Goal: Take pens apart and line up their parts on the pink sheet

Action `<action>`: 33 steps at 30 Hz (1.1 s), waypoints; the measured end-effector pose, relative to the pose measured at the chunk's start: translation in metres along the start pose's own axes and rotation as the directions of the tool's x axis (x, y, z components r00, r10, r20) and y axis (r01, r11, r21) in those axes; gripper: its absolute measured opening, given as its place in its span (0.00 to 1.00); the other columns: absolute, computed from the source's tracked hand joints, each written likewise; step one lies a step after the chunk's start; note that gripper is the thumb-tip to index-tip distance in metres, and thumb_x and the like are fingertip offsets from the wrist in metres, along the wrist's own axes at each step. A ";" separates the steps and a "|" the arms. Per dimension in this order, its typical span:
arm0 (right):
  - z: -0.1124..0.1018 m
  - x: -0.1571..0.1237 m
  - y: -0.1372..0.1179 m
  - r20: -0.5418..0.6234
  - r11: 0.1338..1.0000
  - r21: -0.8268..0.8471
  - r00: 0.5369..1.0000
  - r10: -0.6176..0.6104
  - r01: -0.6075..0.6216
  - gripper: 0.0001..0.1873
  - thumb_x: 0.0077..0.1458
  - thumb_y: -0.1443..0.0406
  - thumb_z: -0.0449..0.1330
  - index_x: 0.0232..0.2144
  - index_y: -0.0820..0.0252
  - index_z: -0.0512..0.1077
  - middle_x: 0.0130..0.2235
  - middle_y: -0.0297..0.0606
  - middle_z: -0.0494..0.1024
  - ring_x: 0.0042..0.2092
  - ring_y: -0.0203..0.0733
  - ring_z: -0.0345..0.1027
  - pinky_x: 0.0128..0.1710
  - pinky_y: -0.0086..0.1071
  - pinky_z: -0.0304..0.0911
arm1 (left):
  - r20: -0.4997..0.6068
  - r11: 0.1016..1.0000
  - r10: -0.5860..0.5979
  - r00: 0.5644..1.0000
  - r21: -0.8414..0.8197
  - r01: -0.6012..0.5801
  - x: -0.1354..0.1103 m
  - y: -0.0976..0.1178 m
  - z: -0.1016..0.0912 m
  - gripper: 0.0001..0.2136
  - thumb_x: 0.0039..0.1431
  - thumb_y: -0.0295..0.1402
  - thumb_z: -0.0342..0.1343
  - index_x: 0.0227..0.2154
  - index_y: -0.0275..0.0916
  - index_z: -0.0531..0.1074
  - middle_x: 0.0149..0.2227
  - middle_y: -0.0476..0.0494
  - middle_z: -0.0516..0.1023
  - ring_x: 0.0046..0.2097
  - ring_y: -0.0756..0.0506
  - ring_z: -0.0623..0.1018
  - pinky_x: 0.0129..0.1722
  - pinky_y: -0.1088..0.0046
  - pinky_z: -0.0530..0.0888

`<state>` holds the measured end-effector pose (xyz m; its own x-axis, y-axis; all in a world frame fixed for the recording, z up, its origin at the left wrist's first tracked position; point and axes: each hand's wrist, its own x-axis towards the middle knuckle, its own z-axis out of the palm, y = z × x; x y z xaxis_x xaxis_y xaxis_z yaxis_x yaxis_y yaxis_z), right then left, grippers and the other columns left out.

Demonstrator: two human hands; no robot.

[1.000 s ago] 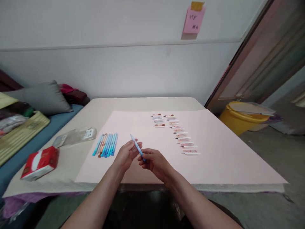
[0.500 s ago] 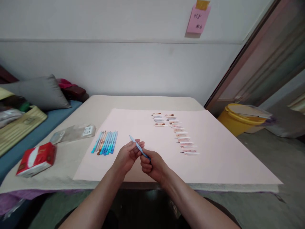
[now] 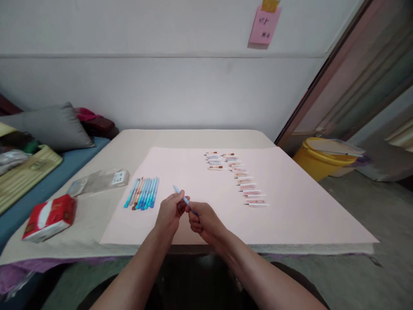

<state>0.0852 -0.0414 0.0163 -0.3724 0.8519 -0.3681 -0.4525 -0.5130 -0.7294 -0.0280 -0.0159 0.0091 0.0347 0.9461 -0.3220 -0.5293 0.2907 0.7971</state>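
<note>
Both my hands meet over the near part of a pink sheet (image 3: 290, 206) on the table. My left hand (image 3: 170, 213) pinches the upper part of a light blue pen (image 3: 181, 196), and my right hand (image 3: 203, 221) is closed round its lower end. The pen's tip points up and to the left. A row of several blue and orange pens (image 3: 143, 193) lies to the left of my hands. Two columns of small pink and white capped pieces (image 3: 245, 183) lie to the right, beyond my hands.
A clear plastic pen packet (image 3: 100, 181) and a red tissue pack (image 3: 48, 217) lie on the beige table (image 3: 193, 137) at the left. A grey cushion (image 3: 53, 127) sits on a blue bench. A yellow bucket (image 3: 319, 161) stands at the right. A pink note (image 3: 264, 25) hangs on the wall.
Both hands have drawn slightly closer together on the blue pen and shifted a little left. The view has tilted a bit. The things on the table have not moved.
</note>
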 end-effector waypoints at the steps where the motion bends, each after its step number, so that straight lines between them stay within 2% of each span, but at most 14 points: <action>1: 0.000 -0.001 -0.001 0.001 1.000 0.008 1.000 -0.004 0.004 0.05 0.47 0.64 0.52 0.24 0.61 0.63 0.12 0.22 0.52 0.14 0.25 0.35 0.15 0.25 0.29 | 0.008 1.000 -0.003 1.000 -0.004 0.003 0.000 0.001 0.000 0.09 0.48 0.33 0.60 0.24 0.32 0.68 0.25 0.44 0.74 0.21 0.54 0.69 0.23 0.76 0.67; 3: 0.000 -0.002 -0.005 0.007 0.999 0.033 1.000 -0.003 0.003 0.05 0.47 0.65 0.52 0.24 0.61 0.62 0.12 0.22 0.52 0.14 0.25 0.35 0.15 0.25 0.29 | 0.021 0.999 -0.021 1.000 -0.048 0.022 0.002 0.003 0.001 0.09 0.50 0.34 0.59 0.27 0.32 0.69 0.29 0.41 0.76 0.24 0.51 0.72 0.25 0.75 0.69; 5: -0.002 -0.004 -0.010 0.033 0.999 0.045 0.999 0.013 -0.015 0.04 0.47 0.66 0.52 0.24 0.61 0.63 0.12 0.22 0.52 0.14 0.25 0.35 0.15 0.25 0.30 | 0.025 0.993 -0.039 0.999 -0.108 0.041 0.003 0.006 0.002 0.08 0.52 0.33 0.57 0.33 0.33 0.70 0.36 0.36 0.76 0.34 0.47 0.76 0.31 0.72 0.72; 8: -0.005 -0.007 -0.018 0.119 0.997 0.034 0.991 0.068 -0.073 0.05 0.49 0.65 0.52 0.24 0.62 0.64 0.12 0.22 0.53 0.13 0.25 0.37 0.15 0.25 0.32 | 0.048 0.988 -0.038 0.998 -0.149 0.045 0.002 0.013 0.003 0.07 0.54 0.31 0.55 0.36 0.35 0.70 0.43 0.33 0.75 0.45 0.42 0.75 0.36 0.69 0.73; 11: -0.006 -0.011 -0.023 0.161 0.994 0.039 0.982 0.095 -0.103 0.10 0.53 0.61 0.51 0.27 0.62 0.66 0.14 0.26 0.59 0.14 0.27 0.46 0.15 0.25 0.39 | 0.092 0.988 -0.043 0.995 -0.146 0.057 -0.003 0.017 0.006 0.06 0.54 0.31 0.55 0.34 0.35 0.70 0.40 0.35 0.76 0.42 0.43 0.75 0.35 0.70 0.73; 14: -0.003 -0.014 -0.026 0.194 0.991 0.064 0.975 0.107 -0.121 0.16 0.55 0.56 0.49 0.30 0.63 0.67 0.16 0.30 0.65 0.16 0.29 0.52 0.16 0.25 0.43 | 0.144 0.991 -0.060 0.988 -0.112 0.077 -0.010 0.017 0.011 0.07 0.54 0.31 0.55 0.34 0.34 0.70 0.36 0.37 0.77 0.32 0.49 0.75 0.35 0.71 0.72; 18: -0.001 -0.013 -0.023 0.260 0.991 0.092 0.963 0.074 -0.101 0.13 0.55 0.58 0.50 0.28 0.62 0.65 0.12 0.24 0.57 0.12 0.27 0.42 0.14 0.24 0.36 | 0.176 0.995 -0.058 0.983 -0.071 0.071 -0.014 0.013 0.016 0.07 0.52 0.33 0.57 0.32 0.34 0.70 0.26 0.45 0.75 0.23 0.52 0.71 0.28 0.75 0.70; 20: 0.000 -0.012 -0.019 0.214 0.999 0.037 0.977 0.019 -0.028 0.11 0.54 0.60 0.51 0.26 0.62 0.65 0.11 0.23 0.56 0.12 0.26 0.40 0.14 0.24 0.35 | 0.168 0.997 -0.050 0.985 -0.055 0.060 -0.014 0.013 0.017 0.08 0.51 0.34 0.58 0.29 0.35 0.70 0.22 0.48 0.73 0.21 0.53 0.69 0.26 0.76 0.68; 22: 0.000 -0.011 -0.016 0.146 0.994 -0.083 0.988 -0.058 0.070 0.11 0.54 0.62 0.51 0.25 0.62 0.65 0.11 0.24 0.57 0.12 0.27 0.42 0.13 0.25 0.37 | 0.142 0.998 -0.047 0.989 -0.043 0.053 -0.013 0.013 0.018 0.08 0.49 0.34 0.59 0.27 0.34 0.69 0.23 0.47 0.74 0.20 0.54 0.68 0.25 0.76 0.67; 25: 0.001 -0.012 -0.013 0.094 0.917 -0.344 0.979 -0.181 0.202 0.14 0.55 0.62 0.50 0.21 0.61 0.64 0.11 0.26 0.60 0.13 0.28 0.47 0.14 0.25 0.41 | 0.069 0.998 -0.050 0.996 -0.020 0.052 -0.014 0.013 0.017 0.08 0.47 0.33 0.61 0.25 0.34 0.70 0.27 0.45 0.76 0.22 0.54 0.69 0.24 0.77 0.66; 28: 0.001 -0.014 -0.016 0.091 0.828 -0.505 0.969 -0.230 0.244 0.17 0.55 0.60 0.50 0.18 0.61 0.63 0.12 0.27 0.62 0.13 0.28 0.52 0.14 0.25 0.45 | 0.047 0.999 -0.050 0.998 -0.010 0.051 -0.016 0.013 0.018 0.07 0.48 0.33 0.60 0.26 0.35 0.70 0.29 0.42 0.77 0.28 0.50 0.73 0.26 0.76 0.67; 30: 0.001 -0.016 -0.018 0.078 0.856 -0.464 0.973 -0.219 0.229 0.15 0.54 0.61 0.50 0.19 0.61 0.64 0.11 0.27 0.61 0.13 0.28 0.50 0.14 0.25 0.44 | 0.082 0.996 -0.058 0.995 -0.059 0.063 -0.017 0.013 0.018 0.07 0.50 0.33 0.58 0.31 0.34 0.72 0.33 0.39 0.77 0.34 0.47 0.75 0.31 0.73 0.70; 33: 0.001 -0.016 -0.023 0.083 0.953 -0.269 0.989 -0.124 0.142 0.10 0.52 0.63 0.50 0.22 0.62 0.65 0.10 0.25 0.58 0.11 0.27 0.44 0.13 0.25 0.39 | 0.171 0.980 -0.084 0.982 -0.164 0.113 -0.018 0.015 0.019 0.13 0.53 0.32 0.55 0.40 0.32 0.71 0.40 0.34 0.76 0.42 0.43 0.75 0.42 0.68 0.70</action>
<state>0.1008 -0.0437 0.0397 -0.3790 0.8974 -0.2259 -0.2657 -0.3394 -0.9024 -0.0202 -0.0253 0.0368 0.2239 0.9286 -0.2960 -0.6536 0.3683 0.6611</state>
